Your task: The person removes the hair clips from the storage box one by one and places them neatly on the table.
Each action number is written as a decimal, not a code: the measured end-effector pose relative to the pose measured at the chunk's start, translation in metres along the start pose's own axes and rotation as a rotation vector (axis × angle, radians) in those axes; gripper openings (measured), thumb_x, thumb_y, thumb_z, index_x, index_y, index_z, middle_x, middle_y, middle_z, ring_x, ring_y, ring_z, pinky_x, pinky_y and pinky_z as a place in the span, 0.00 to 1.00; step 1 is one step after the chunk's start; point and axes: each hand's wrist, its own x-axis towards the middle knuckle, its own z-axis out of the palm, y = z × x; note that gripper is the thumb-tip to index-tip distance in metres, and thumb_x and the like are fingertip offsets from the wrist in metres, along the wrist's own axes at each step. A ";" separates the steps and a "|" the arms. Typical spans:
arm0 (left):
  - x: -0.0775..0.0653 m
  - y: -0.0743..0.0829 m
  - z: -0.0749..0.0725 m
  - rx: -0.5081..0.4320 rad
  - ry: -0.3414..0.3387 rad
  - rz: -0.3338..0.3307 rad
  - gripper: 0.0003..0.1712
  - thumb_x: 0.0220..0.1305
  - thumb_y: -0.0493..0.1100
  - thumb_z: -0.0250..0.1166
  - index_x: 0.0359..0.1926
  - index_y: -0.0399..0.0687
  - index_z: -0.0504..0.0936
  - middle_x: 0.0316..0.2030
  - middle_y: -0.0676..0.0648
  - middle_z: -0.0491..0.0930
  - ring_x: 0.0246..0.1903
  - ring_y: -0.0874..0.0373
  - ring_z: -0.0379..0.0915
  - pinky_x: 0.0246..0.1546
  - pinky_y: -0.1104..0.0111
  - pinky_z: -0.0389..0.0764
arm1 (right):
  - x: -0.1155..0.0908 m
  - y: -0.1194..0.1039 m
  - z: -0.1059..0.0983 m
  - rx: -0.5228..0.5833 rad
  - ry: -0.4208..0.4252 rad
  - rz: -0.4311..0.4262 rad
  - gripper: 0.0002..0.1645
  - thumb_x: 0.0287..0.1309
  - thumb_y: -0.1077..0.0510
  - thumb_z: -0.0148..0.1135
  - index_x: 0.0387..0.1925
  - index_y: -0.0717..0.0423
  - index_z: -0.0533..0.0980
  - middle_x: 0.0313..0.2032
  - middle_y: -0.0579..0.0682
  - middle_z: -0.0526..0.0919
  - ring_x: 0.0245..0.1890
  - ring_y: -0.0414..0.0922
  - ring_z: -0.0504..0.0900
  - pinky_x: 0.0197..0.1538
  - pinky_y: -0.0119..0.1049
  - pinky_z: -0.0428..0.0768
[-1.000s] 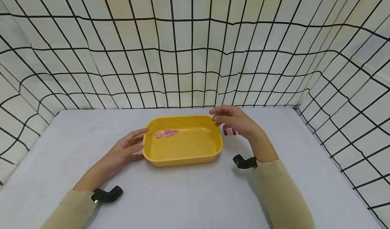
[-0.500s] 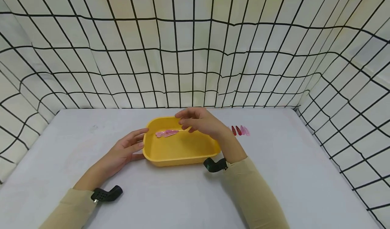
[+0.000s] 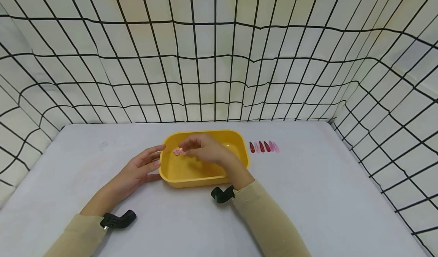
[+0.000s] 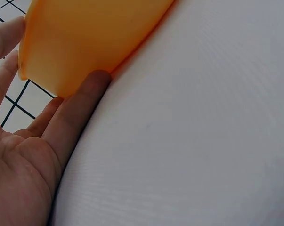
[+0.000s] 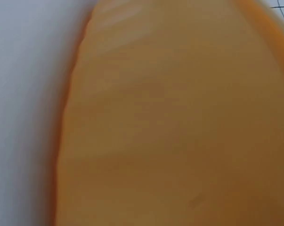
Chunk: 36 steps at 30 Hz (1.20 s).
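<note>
The pink hair clips (image 3: 177, 151) lay inside the yellow tray (image 3: 203, 181), toward its left end, partly hidden beneath my right hand (image 3: 205, 149). I judged each to be very light, thin and springy: stiff enough to keep its shape and unlikely to break under an ordinary pinch. Their faces were probably smooth and a little slippery, and lying flat they seemed to offer little edge to get under. The best hold, I thought, was thumb and forefinger across the narrow sides of a single clip, so as not to drag a neighbour along.

What showed of them was pale pink with lighter streaks, low against the tray floor; how many there were I could not tell. On the white table (image 3: 171, 226), near the tray's right end, lay a row of red and pink clips (image 3: 261, 146), slim ovals set side by side.

My right hand was over the tray with its fingers bent down at the clips; whether they had pinched one I could not tell. My left hand (image 3: 138, 167) had loose, spread fingers touching the tray's left rim, the thumb low against its wall, without clamping it. The two hands were apart. The tray looked like smooth, light plastic, likely to slide if nudged.
</note>
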 end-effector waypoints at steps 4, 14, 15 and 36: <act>-0.003 0.000 0.001 -0.003 0.003 0.000 0.30 0.78 0.42 0.50 0.77 0.52 0.56 0.75 0.34 0.51 0.60 0.62 0.74 0.53 0.61 0.83 | 0.000 0.005 0.005 -0.012 0.011 0.016 0.18 0.67 0.66 0.57 0.57 0.58 0.78 0.54 0.54 0.83 0.50 0.42 0.80 0.51 0.38 0.81; -0.001 0.002 0.002 0.003 0.006 0.001 0.30 0.78 0.42 0.51 0.77 0.52 0.56 0.75 0.34 0.51 0.60 0.63 0.73 0.53 0.62 0.83 | 0.003 0.006 0.011 -0.264 -0.039 -0.007 0.25 0.64 0.68 0.53 0.60 0.51 0.78 0.58 0.46 0.81 0.60 0.43 0.78 0.58 0.32 0.77; -0.001 0.002 0.002 0.004 0.008 0.001 0.30 0.78 0.42 0.51 0.77 0.52 0.56 0.75 0.34 0.51 0.60 0.63 0.73 0.53 0.62 0.83 | 0.003 0.006 0.011 -0.296 -0.046 -0.007 0.25 0.64 0.68 0.53 0.60 0.50 0.78 0.59 0.44 0.81 0.61 0.42 0.77 0.60 0.33 0.76; -0.002 0.004 0.004 0.010 0.018 -0.016 0.31 0.78 0.43 0.51 0.77 0.50 0.54 0.75 0.35 0.50 0.59 0.63 0.74 0.52 0.62 0.83 | -0.003 0.003 0.011 -0.507 0.105 0.082 0.10 0.65 0.59 0.60 0.45 0.49 0.84 0.36 0.41 0.81 0.39 0.41 0.76 0.45 0.31 0.76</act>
